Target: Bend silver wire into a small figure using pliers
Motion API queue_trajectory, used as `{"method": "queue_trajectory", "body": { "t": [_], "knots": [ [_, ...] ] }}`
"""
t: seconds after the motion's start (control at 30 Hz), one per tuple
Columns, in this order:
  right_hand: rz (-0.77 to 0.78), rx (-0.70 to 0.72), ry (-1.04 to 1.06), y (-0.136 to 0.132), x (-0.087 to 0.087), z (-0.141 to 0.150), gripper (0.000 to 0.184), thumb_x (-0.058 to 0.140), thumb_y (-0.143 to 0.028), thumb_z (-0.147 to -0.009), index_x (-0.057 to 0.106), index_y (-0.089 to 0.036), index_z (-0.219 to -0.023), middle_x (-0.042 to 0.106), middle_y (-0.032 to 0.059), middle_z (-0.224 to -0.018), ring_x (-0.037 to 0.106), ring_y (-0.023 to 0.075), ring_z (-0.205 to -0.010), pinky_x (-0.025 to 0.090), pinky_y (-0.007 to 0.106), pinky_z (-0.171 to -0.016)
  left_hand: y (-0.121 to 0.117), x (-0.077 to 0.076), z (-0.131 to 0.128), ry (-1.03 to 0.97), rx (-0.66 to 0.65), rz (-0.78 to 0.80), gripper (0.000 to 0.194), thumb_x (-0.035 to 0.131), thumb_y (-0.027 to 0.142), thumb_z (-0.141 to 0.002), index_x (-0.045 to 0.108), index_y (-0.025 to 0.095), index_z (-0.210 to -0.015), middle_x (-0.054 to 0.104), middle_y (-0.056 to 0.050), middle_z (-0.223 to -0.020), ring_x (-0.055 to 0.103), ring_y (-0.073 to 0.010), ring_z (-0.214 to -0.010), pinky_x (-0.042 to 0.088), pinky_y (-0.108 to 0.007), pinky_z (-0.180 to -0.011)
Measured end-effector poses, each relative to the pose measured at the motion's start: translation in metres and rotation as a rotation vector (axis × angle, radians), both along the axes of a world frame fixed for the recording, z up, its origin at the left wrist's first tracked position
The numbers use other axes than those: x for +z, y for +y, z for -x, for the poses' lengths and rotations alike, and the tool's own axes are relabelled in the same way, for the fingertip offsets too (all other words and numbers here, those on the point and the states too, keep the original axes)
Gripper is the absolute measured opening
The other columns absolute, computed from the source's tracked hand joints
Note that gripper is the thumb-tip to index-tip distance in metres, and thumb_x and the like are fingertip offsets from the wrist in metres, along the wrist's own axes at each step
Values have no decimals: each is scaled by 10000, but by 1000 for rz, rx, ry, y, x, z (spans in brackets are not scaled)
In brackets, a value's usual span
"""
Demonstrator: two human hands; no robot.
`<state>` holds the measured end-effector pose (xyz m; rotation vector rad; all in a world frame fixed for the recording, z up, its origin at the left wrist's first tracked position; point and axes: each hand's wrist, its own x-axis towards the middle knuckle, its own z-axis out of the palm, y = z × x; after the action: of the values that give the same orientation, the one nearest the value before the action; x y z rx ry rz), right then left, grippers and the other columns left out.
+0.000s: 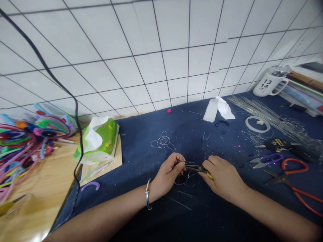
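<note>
Silvery bent wire (181, 184) at lower centre of frame — pinched between thumb and fingers of left hand (169, 171), likely for steadiness. Clasped in curled right hand (222, 176): yellow-handled pliers (199, 168), nose close to left fingertips, likely for finer hold. Just above, loose wire shape (163, 142), seemingly clear of the work; at right, purple snips (270, 159), within easy reach.
</note>
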<state>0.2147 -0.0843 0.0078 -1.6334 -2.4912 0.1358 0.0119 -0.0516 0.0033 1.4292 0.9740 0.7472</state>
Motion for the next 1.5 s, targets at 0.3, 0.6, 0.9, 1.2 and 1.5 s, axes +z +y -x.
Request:
{"method": "queue_trajectory", "body": {
  "t": [0.3,0.6,0.9,1.2,1.5],
  "knots": [
    [1,6,-7,-3,-3,-2,157,414,-306,-833,477,-190,-747,469,20,-741,462,135,-690,345,261,-597,-3,1,0,73,3,-83,106,389,237,-882,465,165,-864,516,-11,-768,498,-110,-677,419,-246,-635],
    [-10,15,-15,-3,-3,-3,145,432,-299,-831,480,-193,-744,476,15,-734,472,134,-681,349,252,-574,-2,0,0,77,-16,-71,91,382,226,-887,455,176,-911,526,-11,-779,502,-110,-689,424,-243,-631],
    [13,38,-31,1,-3,-8,125,448,-305,-827,490,-204,-766,482,9,-752,462,137,-691,326,253,-574,6,1,7,188,-136,-250,300,411,181,-867,426,226,-1162,558,-11,-810,536,-122,-715,451,-267,-664],
    [-39,32,-131,5,6,-14,113,441,-290,-828,500,-215,-767,475,16,-750,426,164,-715,286,292,-616,12,16,13,304,-174,-485,156,566,240,-779,591,176,-919,504,-79,-1083,487,-200,-1005,418,-354,-864],
    [-143,115,-264,8,6,-12,55,471,-217,-808,521,-216,-832,478,14,-761,409,176,-731,244,314,-632,13,14,9,263,-191,-321,177,442,243,-864,564,153,-771,581,-47,-880,547,-130,-790,444,-275,-728]
  ]
}}
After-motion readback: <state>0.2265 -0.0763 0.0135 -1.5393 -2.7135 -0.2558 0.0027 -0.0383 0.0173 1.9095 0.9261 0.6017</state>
